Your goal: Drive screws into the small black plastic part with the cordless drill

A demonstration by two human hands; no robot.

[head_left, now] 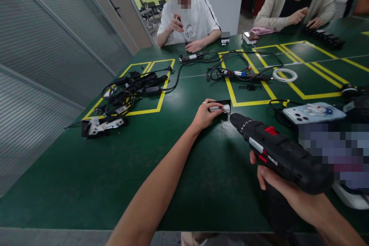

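Observation:
A black cordless drill [284,152] is gripped in my right hand [288,194], its handle hidden partly by the fingers. The drill points left and away from me, and its thin bit meets the right end of a small black part [227,103] with a silvery-white piece on it. My left hand [206,115] lies over that part on the green table [213,184], with fingers closed on it. A ring shows on one left finger. Whether the bit is seated in a screw is too small to tell.
Bundled black cables [144,84] lie inside yellow tape at left, beside a black piece with white strips [106,125]. Electric screwdrivers [239,73], a white ring coil [285,75] and a light-blue phone [314,112] lie beyond the drill. Two people sit across the table.

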